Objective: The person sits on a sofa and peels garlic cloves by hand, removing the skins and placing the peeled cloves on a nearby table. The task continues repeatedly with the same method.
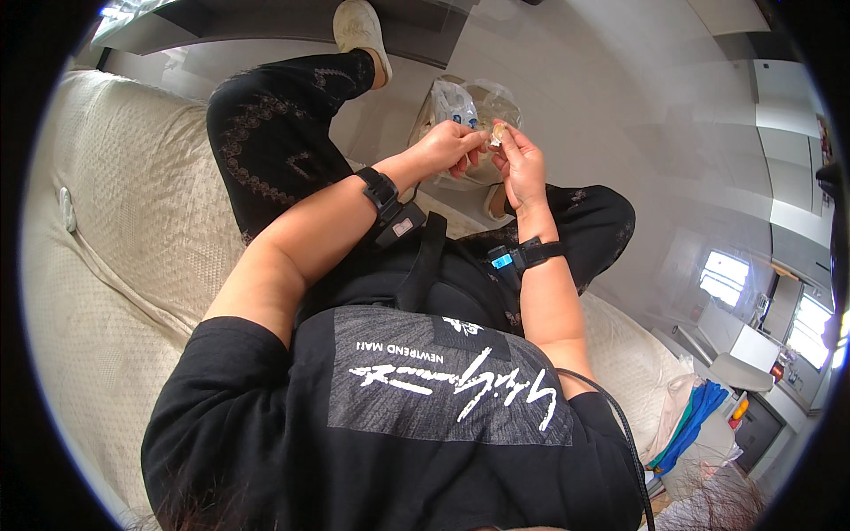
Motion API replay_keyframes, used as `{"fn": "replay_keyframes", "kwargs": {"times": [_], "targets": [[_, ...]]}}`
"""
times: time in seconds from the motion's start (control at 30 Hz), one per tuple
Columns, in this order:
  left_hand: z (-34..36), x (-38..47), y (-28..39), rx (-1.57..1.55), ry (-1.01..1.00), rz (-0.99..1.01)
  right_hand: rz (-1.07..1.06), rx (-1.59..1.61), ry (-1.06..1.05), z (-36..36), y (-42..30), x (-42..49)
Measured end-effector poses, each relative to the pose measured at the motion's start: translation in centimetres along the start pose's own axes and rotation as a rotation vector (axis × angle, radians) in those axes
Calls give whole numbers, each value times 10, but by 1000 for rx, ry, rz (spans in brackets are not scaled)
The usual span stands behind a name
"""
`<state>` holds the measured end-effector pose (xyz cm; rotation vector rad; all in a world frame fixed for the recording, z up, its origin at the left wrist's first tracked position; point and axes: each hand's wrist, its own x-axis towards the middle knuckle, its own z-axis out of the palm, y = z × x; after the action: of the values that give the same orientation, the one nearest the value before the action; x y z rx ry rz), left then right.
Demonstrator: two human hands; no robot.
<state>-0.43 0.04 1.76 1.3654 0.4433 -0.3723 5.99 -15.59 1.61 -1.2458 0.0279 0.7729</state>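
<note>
Between the thumb and fingers of my right hand (pixel 523 162) is a small pale piece (pixel 498 133) with white, flaky bits at its lower edge; it looks like a garlic clove. My left hand (pixel 451 146) is close beside it, thumb and forefinger together and pointing at the piece. Whether those fingertips grip part of it cannot be made out. Both hands are over a container or stool (pixel 418 123) with a clear plastic bag (pixel 455 99) bearing blue print. What lies inside is mostly hidden by the hands.
I sit on a sofa with a cream textured cover (pixel 133 199), knees apart. Black straps with small devices (pixel 398 222) circle both forearms. A cable (pixel 624 425) runs beside my right arm. A dark grey furniture unit (pixel 412 33) stands ahead; folded cloths (pixel 690 425) lie at right.
</note>
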Motion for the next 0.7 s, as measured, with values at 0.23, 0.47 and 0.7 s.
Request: {"fn": "replay_keyframes", "kwargs": {"times": [0.23,0.47,0.7], "targets": [[-3,10,-11,7,100,168,-134,-280,56,-2,2,2],[-5,12,-8,97,24,102,-215,-331,2,-7,14,9],[-3,11,-7,141,15,151,-449,-784,73,-10,8,2]]}}
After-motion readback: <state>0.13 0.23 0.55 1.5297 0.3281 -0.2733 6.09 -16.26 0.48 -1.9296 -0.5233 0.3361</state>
